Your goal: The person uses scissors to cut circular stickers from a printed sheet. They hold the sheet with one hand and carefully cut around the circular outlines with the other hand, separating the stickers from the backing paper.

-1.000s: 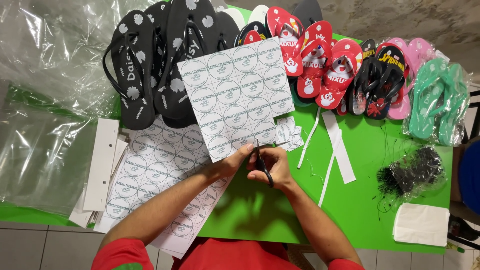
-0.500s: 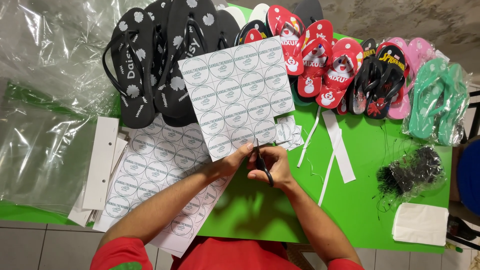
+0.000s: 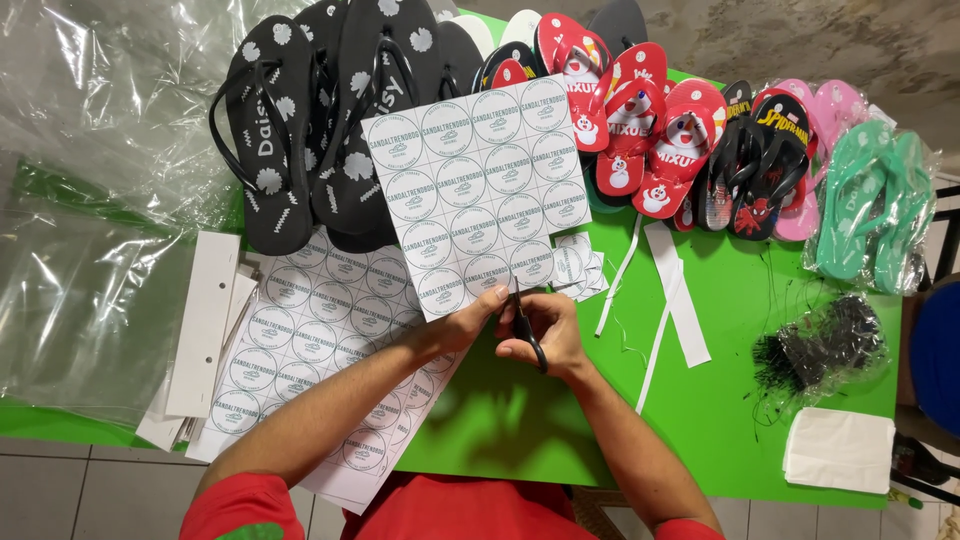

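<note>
Almost nothing has moved since the earlier frames — both hands hold their places at the sheet's lower edge. Step in hand: cutting the label sheet [image 3: 478, 193], white with rows of round printed labels, raised over the green table [image 3: 740, 400]. Left hand [image 3: 465, 325] pinches its bottom edge; right hand [image 3: 545, 335] is closed around black scissors [image 3: 525, 325]. Next cut likely needs blades lined up between label rows — steady sheet.

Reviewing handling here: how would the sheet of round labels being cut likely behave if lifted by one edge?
The label sheet looks thin and probably light, so it would likely bend. Its far end rests raised on the black sandals, hinting at slight stiffness. The left hand pinches its near edge while the right hand works scissors.
</note>
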